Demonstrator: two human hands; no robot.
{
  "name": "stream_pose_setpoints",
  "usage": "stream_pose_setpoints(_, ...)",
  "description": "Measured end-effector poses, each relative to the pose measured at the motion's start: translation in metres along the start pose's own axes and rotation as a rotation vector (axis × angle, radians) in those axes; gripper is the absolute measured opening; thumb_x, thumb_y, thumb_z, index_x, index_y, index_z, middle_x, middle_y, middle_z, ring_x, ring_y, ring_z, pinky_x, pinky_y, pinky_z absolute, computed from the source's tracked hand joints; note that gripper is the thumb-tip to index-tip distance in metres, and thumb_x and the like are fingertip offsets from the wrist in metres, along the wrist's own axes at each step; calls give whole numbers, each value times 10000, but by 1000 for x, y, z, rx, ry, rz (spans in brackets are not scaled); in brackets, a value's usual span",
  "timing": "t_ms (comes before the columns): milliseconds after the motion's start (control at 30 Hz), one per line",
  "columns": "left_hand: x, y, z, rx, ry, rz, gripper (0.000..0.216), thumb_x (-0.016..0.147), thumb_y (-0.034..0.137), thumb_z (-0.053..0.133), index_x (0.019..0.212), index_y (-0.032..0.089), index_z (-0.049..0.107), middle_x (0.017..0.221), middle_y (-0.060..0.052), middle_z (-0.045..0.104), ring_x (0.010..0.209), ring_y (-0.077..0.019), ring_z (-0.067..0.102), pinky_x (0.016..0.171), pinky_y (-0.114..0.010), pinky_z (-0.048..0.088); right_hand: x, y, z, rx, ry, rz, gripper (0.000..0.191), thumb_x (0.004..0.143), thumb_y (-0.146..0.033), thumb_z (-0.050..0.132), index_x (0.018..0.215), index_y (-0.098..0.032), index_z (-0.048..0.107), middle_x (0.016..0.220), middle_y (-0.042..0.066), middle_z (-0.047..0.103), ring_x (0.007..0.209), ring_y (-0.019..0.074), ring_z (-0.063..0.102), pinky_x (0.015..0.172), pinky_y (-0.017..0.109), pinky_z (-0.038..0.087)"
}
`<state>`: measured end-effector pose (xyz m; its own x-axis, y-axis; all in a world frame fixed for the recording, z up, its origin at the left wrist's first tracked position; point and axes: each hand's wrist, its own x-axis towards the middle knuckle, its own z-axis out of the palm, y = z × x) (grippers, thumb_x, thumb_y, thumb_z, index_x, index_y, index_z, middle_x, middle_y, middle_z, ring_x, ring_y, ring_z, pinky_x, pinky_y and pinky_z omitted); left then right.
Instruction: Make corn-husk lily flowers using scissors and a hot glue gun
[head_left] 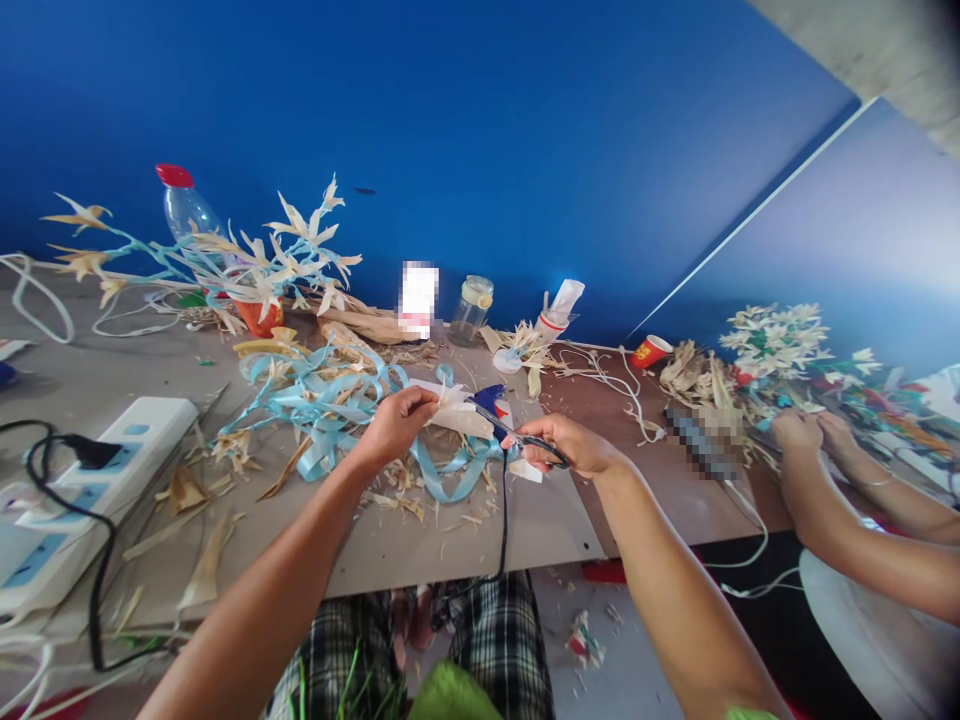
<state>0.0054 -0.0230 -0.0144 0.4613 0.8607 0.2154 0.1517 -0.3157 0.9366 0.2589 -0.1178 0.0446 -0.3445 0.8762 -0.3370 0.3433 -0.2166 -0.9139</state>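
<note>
In the middle of the head view, my left hand [397, 425] pinches a pale dried husk piece [459, 412] between thumb and fingers. My right hand [574, 445] grips a pair of scissors [551, 452], whose blades point left and reach the husk's right end. Whether the blades are cutting into it I cannot tell. A blue glue gun [489, 400] with a black cord lies just behind the scissors, partly hidden. Left of and under my hands spreads a tangle of light-blue ribbon [319, 455], with husk scraps scattered around.
White power strip [135, 470] with a black plug lies left. Husk flowers on blue stems [300, 240], a red-capped bottle [187, 205] and a glass jar [472, 310] stand near the blue wall. At right, another person's hands [806, 432] work beside more flowers [776, 340].
</note>
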Motion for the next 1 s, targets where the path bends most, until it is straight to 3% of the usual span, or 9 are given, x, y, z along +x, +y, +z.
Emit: stream_pose_setpoints(1000,-2,7,-2,-17,-60,-18,241,773,337,512,817,132,630,751,-14,573,679,-128,491,624,-235,373,-4,-6,-3,-92,9,103,574,583,-504,749,950,-73,660,549,-60,454,478,41,354,456,187,281)
